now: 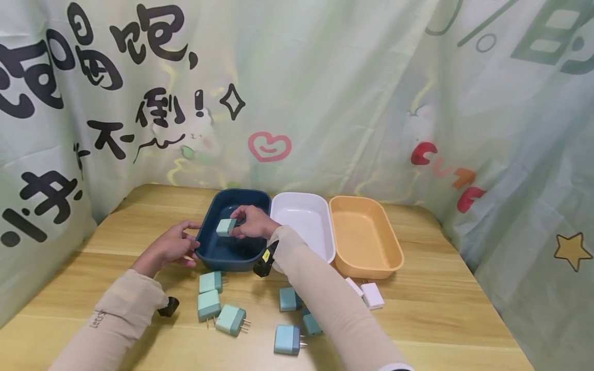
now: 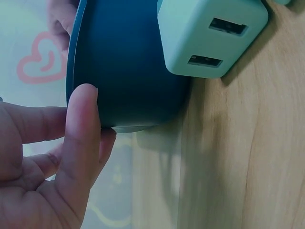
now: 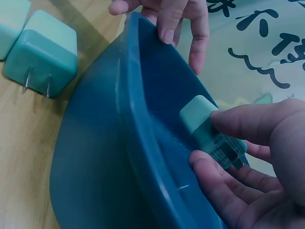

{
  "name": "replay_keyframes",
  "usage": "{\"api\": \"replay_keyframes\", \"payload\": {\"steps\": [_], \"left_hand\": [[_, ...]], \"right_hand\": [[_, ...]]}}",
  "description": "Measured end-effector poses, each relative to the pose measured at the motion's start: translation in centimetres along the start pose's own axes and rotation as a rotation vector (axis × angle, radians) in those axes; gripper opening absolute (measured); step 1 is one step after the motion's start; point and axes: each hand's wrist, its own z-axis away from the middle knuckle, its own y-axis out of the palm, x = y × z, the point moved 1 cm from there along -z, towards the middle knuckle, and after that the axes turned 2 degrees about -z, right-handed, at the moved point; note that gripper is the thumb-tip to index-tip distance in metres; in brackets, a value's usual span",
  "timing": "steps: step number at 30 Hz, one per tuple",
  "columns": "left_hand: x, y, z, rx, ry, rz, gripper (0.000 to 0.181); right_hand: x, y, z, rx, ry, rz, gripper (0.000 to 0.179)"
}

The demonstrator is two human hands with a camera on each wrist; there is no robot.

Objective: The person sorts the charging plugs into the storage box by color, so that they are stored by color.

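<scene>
Over the dark blue tray [image 1: 211, 257], my right hand [image 1: 255, 222] pinches a mint-green USB charger [image 1: 226, 227] between thumb and fingertips. The right wrist view shows that charger [image 3: 198, 114] tilted inside the tray's rim, its metal prongs near the fingers. My left hand [image 1: 174, 243] holds the tray's left rim, thumb on the outer wall and fingers around the edge [image 2: 71, 62]. Several two-tone green chargers [image 1: 230, 319] lie on the table in front of the tray; the left wrist view shows one [image 2: 214, 38] close up with two USB ports.
A white tray [image 1: 303, 198] and an orange tray [image 1: 366, 270] stand in a row right of the blue one. Blue-green chargers [image 1: 286, 340] lie near the right forearm, which partly covers one. White chargers [image 1: 373, 296] lie before the orange tray. A printed curtain [image 1: 325, 103] hangs behind the wooden table [image 1: 441, 319].
</scene>
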Motion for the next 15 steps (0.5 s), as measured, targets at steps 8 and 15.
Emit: {"api": "replay_keyframes", "payload": {"steps": [8, 15], "left_hand": [[0.09, -0.02, 0.00, -0.001, 0.009, 0.005, 0.055], [0.08, 0.02, 0.09, 0.001, 0.009, 0.020, 0.055]], "right_hand": [[-0.13, 0.06, -0.25, 0.005, 0.010, 0.008, 0.036], [-0.18, 0.09, -0.25, 0.003, 0.011, 0.006, 0.037]]}}
